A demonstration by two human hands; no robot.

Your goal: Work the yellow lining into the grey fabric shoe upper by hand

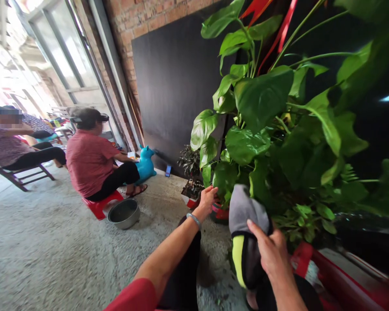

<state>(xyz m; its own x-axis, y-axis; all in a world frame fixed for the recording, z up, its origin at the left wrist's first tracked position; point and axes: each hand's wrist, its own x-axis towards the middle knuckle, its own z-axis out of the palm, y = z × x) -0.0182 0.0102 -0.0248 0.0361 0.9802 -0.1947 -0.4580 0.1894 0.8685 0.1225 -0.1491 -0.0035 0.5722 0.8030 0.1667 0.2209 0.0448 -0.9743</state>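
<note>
My left hand [207, 199], with a bracelet [194, 220] on its wrist, reaches to the lower left of a big potted plant. Its fingers are pinched together at the edge of a broad green leaf [226, 178]; the exact contact is small and partly hidden. In my right hand [274, 248] is a grey cloth [248, 211] with black edging and a yellow-green and dark part hanging below. The index finger lies along the front of the cloth, and the other fingers are closed behind it. The cloth's top touches or overlaps the lower leaves.
A small potted plant [192, 188] stands left of the big one, near a phone [167, 171] leaning on the dark board [178, 82]. A person [92, 155] sits by a blue animal figure [145, 164] and a grey basin [123, 214]. Red object [343, 276] at lower right.
</note>
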